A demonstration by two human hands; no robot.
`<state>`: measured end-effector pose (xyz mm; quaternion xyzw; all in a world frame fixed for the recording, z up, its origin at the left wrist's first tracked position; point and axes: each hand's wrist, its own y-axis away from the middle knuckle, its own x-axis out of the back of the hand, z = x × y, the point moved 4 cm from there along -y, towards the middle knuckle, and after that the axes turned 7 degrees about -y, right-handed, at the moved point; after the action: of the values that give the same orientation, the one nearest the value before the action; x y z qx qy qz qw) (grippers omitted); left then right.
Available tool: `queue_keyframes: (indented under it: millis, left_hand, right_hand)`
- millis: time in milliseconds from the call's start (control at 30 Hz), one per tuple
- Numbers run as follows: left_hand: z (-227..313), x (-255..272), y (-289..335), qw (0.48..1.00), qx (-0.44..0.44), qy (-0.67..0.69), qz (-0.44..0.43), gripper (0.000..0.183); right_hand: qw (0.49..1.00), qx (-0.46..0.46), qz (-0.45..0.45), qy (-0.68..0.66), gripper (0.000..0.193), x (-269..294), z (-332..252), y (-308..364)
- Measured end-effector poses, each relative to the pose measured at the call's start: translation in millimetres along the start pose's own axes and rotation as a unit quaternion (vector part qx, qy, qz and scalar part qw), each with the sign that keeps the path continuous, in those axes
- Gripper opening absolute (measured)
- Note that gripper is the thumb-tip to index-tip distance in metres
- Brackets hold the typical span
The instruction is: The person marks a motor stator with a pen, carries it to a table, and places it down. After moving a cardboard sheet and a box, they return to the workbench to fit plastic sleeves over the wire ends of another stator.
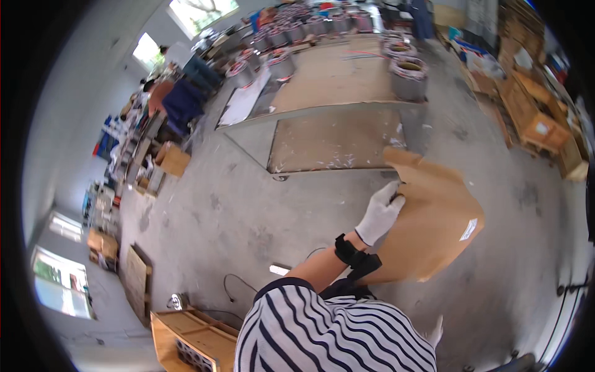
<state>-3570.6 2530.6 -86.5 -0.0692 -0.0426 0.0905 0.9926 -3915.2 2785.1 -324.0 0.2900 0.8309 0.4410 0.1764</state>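
Note:
My left hand (380, 214), in a white glove, is closed on the edge of a large brown cardboard sheet (434, 217). The piece looks like a flattened carton, bent at its upper end, with a white label near its right edge. It hangs in front of my body to the right, above the floor. A black band circles my left wrist. Of my right hand (437, 330), only a bit of white glove shows beside my striped shirt; its fingers are mostly hidden.
Ahead stands a two-level cart (341, 77) with motor stators (409, 79) on top. Wooden crates (533, 115) line the right side. An open wooden box (192, 338) is at lower left, near a cable (226, 288) on the floor. Two people (170, 102) bend over a bench at left.

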Motion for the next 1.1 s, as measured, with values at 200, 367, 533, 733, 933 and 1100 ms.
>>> queue_keyframes:
  millis: [200,367,533,733,933,1100]
  left_hand:
    - [-15,164,-60,0.985,0.020,0.109,0.131,0.041]
    - [3,255,-86,0.967,0.005,0.108,0.233,0.038]
    - [8,282,-158,0.936,-0.073,-0.219,0.266,0.030]
    - [61,299,-294,0.889,-0.272,-0.277,0.242,0.029]
    - [75,321,-432,0.860,-0.304,-0.217,0.348,0.034]
    - [105,349,-526,0.874,-0.311,-0.170,0.331,0.037]
  right_hand:
    - [0.964,-0.042,-0.254,-0.067,0.055,-245,-70,-33]
    - [0.897,0.042,-0.435,0.066,0.044,-424,-121,-15]
    - [0.852,0.331,-0.342,0.218,0.062,-561,-179,13]
    - [0.801,0.413,-0.384,0.201,0.066,-688,-236,9]
    - [0.530,0.717,-0.331,0.309,0.082,-817,-244,168]
    - [0.411,0.846,-0.218,0.259,0.081,-943,-250,187]
